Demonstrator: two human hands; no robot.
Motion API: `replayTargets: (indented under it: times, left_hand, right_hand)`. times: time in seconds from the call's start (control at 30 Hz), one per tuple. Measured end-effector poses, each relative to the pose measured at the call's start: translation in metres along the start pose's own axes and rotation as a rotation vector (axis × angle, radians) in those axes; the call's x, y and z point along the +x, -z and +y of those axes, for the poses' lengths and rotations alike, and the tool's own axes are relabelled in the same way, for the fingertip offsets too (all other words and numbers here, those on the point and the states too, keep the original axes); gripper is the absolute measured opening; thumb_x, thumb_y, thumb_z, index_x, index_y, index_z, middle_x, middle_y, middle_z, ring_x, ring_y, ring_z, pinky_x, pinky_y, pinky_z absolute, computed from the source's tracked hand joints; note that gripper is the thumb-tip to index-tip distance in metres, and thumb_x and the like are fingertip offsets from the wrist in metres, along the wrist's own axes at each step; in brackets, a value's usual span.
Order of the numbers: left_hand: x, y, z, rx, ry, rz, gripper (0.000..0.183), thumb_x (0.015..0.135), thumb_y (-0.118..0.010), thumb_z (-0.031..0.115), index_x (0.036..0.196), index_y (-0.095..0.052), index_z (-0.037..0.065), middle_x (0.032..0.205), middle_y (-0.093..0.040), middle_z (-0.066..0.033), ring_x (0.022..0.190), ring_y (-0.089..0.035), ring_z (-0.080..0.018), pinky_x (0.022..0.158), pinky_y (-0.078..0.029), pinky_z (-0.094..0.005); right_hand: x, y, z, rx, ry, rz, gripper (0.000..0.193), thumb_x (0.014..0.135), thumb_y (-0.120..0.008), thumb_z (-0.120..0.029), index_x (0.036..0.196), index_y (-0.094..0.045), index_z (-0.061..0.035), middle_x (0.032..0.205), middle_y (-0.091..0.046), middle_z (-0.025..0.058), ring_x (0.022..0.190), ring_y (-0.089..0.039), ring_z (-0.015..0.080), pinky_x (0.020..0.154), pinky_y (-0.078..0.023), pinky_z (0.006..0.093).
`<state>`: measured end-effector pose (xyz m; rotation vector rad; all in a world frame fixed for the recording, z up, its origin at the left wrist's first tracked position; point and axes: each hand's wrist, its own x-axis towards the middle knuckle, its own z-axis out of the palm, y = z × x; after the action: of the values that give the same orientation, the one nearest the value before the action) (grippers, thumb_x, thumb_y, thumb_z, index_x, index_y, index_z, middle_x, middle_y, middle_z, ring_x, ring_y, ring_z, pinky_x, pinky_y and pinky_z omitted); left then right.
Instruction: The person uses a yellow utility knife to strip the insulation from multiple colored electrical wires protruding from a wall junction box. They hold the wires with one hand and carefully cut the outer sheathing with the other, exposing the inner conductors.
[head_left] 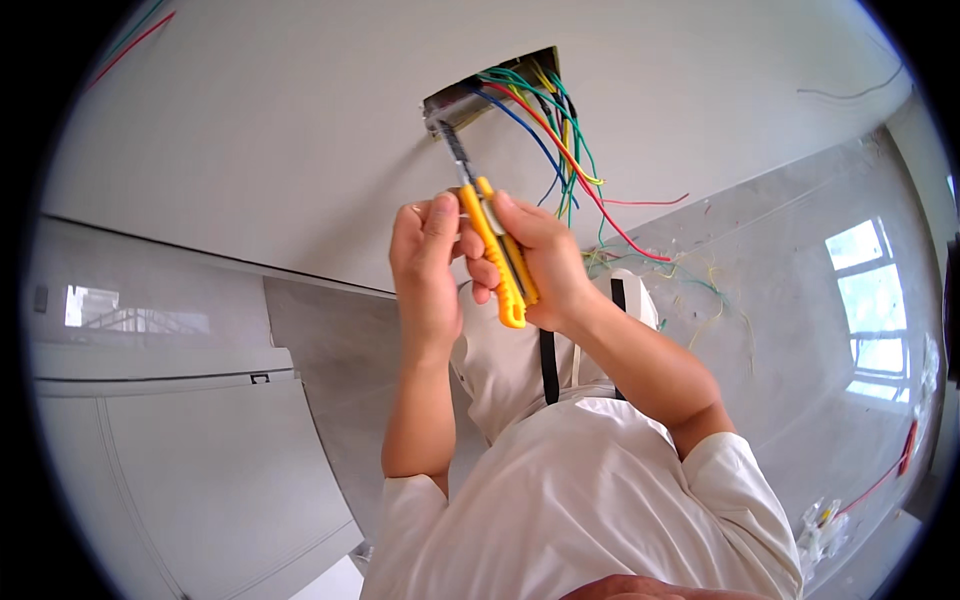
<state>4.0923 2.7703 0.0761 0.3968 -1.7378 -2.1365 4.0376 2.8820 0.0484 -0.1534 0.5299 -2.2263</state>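
One yellow snap-off utility knife [497, 250] is in view, with two bare hands at it; one rectangular opening [455, 106] in the wall, from which a bundle of wires hangs, green, red, yellow and at least one blue wire [522, 122], too tangled to count fully; one red wire [628, 236] in the bundle reaches furthest down to the right; at the upper left edge, one more red wire [135, 48] lies beside a green one.

The wall [270, 120] is plain and off-white; the floor [770, 300] is grey and glossy, reflecting a bright window on the right, with thin wire scraps scattered over it; a pale panelled unit [220, 470] stands at the lower left.

The knife is in front of the person, just below the opening; its long axis slants from lower right to upper left, the blade end pointing away from the body to the opening's lower left corner; whether it touches the edge I cannot tell.

The right hand [550, 255] is wrapped round the handle; the left hand [425, 250] has bent fingers and its thumb by the knife's front end; whether it pinches the knife I cannot tell.
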Motion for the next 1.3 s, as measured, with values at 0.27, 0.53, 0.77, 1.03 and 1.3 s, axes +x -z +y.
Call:
replayTargets:
  times: [0.27, 0.53, 0.77, 1.03, 1.3]
  left_hand:
    - [0.024, 0.014, 0.010, -0.098, 0.092, -0.065, 0.042, 0.109, -0.055, 0.032, 0.121, -0.063, -0.007, 0.109, -0.072, -0.0155, 0.089, -0.070, -0.0153, 0.086, -0.059, -0.0312]
    - [0.020, -0.003, 0.020, 0.133, 0.028, 0.101, 0.036, 0.108, -0.054, 0.026, 0.121, -0.063, -0.006, 0.123, -0.070, -0.0217, 0.109, -0.068, -0.0211, 0.099, -0.053, -0.0349]
    - [0.025, -0.009, 0.019, 0.113, 0.047, 0.106, 0.036, 0.103, -0.058, 0.022, 0.119, -0.063, -0.009, 0.119, -0.070, -0.0220, 0.107, -0.068, -0.0264, 0.102, -0.053, -0.0400]
    - [0.031, -0.018, 0.021, 0.104, 0.059, 0.149, 0.034, 0.101, -0.056, 0.024, 0.115, -0.062, -0.007, 0.116, -0.070, -0.0229, 0.101, -0.070, -0.0287, 0.094, -0.057, -0.0384]
    - [0.035, -0.032, 0.032, 0.278, -0.010, 0.190, 0.033, 0.095, -0.060, 0.018, 0.116, -0.062, -0.008, 0.109, -0.070, -0.0215, 0.100, -0.070, -0.0295, 0.093, -0.057, -0.0384]
  right_hand:
    - [0.024, -0.014, 0.021, 0.294, -0.016, -0.186, 0.046, 0.112, -0.038, -0.038, 0.086, -0.054, -0.0035, 0.067, -0.057, 0.0073, 0.049, -0.055, 0.0187, 0.047, -0.053, 0.0349]
    - [0.030, -0.014, 0.003, 0.410, -0.214, -0.216, 0.036, 0.109, -0.043, -0.029, 0.085, -0.053, -0.0029, 0.071, -0.057, 0.0075, 0.051, -0.058, 0.0173, 0.044, -0.054, 0.0349]
    - [0.034, -0.003, 0.001, 0.516, -0.198, -0.334, 0.037, 0.110, -0.042, -0.028, 0.090, -0.055, 0.0001, 0.069, -0.060, 0.0125, 0.051, -0.060, 0.0213, 0.046, -0.056, 0.0355]
    - [0.047, 0.009, 0.014, 0.573, -0.183, -0.443, 0.034, 0.112, -0.043, -0.027, 0.096, -0.057, -0.0002, 0.076, -0.061, 0.0129, 0.059, -0.061, 0.0229, 0.054, -0.055, 0.0366]
    - [0.053, 0.002, 0.013, 0.662, -0.165, -0.482, 0.031, 0.112, -0.039, -0.026, 0.102, -0.056, -0.0018, 0.073, -0.061, 0.0126, 0.055, -0.062, 0.0237, 0.049, -0.054, 0.0362]
